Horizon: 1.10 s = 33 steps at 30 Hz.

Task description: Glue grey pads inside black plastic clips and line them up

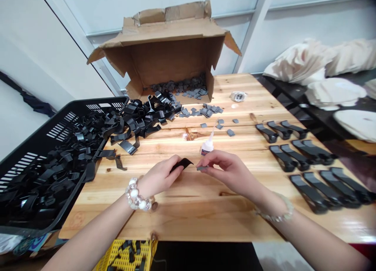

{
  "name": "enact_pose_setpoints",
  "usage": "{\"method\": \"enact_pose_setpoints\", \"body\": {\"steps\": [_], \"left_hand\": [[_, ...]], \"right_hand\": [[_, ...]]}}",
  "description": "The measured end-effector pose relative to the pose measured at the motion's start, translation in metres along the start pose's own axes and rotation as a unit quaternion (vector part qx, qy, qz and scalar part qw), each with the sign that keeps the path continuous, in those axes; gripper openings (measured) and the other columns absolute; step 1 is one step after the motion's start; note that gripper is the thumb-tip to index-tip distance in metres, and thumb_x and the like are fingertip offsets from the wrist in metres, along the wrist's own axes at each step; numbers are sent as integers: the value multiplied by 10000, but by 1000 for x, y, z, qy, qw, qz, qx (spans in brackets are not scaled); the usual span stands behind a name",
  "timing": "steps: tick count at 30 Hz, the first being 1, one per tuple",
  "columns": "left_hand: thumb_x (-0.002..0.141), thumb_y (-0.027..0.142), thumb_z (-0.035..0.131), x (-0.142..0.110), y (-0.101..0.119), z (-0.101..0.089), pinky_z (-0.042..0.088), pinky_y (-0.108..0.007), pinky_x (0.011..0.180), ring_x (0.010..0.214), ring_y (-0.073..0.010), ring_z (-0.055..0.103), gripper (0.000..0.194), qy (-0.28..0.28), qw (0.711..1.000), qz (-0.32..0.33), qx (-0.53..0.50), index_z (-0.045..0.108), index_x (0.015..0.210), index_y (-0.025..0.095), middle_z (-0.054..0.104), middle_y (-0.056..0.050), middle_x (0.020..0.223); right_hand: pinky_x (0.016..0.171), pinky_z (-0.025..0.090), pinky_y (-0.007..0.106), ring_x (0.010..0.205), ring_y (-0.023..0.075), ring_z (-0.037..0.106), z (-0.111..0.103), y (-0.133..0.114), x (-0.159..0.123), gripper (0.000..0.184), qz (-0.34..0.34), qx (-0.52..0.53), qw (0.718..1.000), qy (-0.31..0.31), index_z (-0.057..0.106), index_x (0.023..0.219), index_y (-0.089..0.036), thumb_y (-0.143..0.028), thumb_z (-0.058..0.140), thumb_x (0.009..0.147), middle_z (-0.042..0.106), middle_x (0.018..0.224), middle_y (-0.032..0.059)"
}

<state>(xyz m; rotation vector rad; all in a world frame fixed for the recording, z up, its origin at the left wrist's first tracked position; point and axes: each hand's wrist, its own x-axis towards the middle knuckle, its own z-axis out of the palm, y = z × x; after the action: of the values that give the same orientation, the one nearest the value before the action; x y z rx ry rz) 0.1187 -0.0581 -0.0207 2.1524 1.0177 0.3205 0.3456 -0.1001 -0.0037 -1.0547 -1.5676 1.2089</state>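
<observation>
Left hand: The left hand (158, 176) is closed in a pinch on a black strip (182, 164), and the strip sticks out past the fingers.
Right hand: The right hand (226, 169) pinches a small grey pad (201, 168) in its fingertips.
Strip and pad: They are held up near each other over the middle of the tabletop (188, 220). They do not seem to touch.
Close by: A small white bottle (207, 145) with a thin tip is just behind the right hand.
Looks done: Three rows of long black parts (308, 190) lie neatly on the right side.
Looks left: There is a lot more. A big heap of black strips (141, 114) spills over from a black plastic basket (70, 133), and many grey pads (179, 86) lie in and near a cardboard box (173, 59).
Surface: The wood is pale and shiny, with dark knots.
Room: The walls are white. White cloth bundles (299, 63) sit on the right, and a yellow crate (123, 255) sits below the near edge.
</observation>
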Motion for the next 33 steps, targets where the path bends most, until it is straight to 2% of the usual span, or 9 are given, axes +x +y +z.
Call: {"method": "enact_pose_setpoints", "body": {"steps": [5, 9, 12, 17, 22, 26, 30, 33], "left_hand": [[977, 321, 317, -1, 6, 2, 433, -311, 783, 808, -161, 542, 216, -17, 980, 20, -197, 478, 949, 180, 598, -35, 864], [977, 286, 334, -1, 8, 6, 425, -307, 821, 832, -154, 544, 204, -42, 970, 31, -238, 490, 1010, 159, 610, -37, 870], [975, 280, 340, -1, 7, 6, 421, -305, 823, 836, -153, 541, 203, -51, 967, 27, -248, 488, 1036, 156, 609, -36, 873], [971, 284, 352, -2, 8, 5, 421, -309, 823, 847, -156, 551, 179, -45, 965, 15, -257, 482, 994, 164, 629, -42, 883], [974, 300, 340, -3, 13, 9, 427, -353, 908, 951, -182, 610, 194, -61, 948, 11, -311, 447, 1078, 176, 673, -63, 921], [966, 310, 372, -4, 16, 12, 441, -372, 917, 947, -188, 635, 195, -66, 938, 4, -339, 443, 1083, 172, 684, -78, 930], [954, 357, 405, -5, 18, 14, 485, -369, 850, 891, -193, 657, 205, -72, 918, -20, -389, 440, 1067, 190, 696, -77, 920], [935, 402, 442, -7, 19, 16, 510, -360, 798, 842, -193, 665, 249, -71, 903, -44, -421, 435, 1064, 190, 701, -79, 902]], "right_hand": [[779, 478, 309, 911, 165, 596, 1, 0, -1, 121, -113, -6, 993, 16, 641, 772, -223, -107, 619, 798, 638, 924, 37], [806, 486, 312, 923, 164, 587, 1, 2, -1, 181, -131, -24, 991, 32, 652, 771, -238, -66, 604, 792, 572, 871, 27], [827, 490, 318, 881, 153, 592, 0, 3, -2, 187, -130, -28, 991, 29, 652, 774, -239, -63, 595, 800, 594, 854, 21], [798, 511, 332, 827, 165, 633, 2, 3, -4, 87, -91, -40, 994, 42, 661, 837, -221, -143, 633, 810, 678, 844, 29], [690, 537, 299, 754, 171, 673, 10, 5, -3, 83, -19, -49, 996, 66, 671, 870, -204, -255, 654, 806, 711, 827, 42], [659, 518, 271, 694, 145, 654, 14, 8, 0, 62, 10, -14, 998, 66, 640, 824, -202, -260, 643, 804, 688, 751, 19], [638, 475, 259, 709, 133, 599, 16, 9, 3, 85, 30, 9, 997, 65, 630, 783, -193, -267, 671, 779, 650, 765, 20], [620, 455, 247, 662, 107, 561, 16, 9, 2, 99, 47, 77, 995, 42, 602, 773, -186, -249, 677, 777, 603, 713, -2]]}}
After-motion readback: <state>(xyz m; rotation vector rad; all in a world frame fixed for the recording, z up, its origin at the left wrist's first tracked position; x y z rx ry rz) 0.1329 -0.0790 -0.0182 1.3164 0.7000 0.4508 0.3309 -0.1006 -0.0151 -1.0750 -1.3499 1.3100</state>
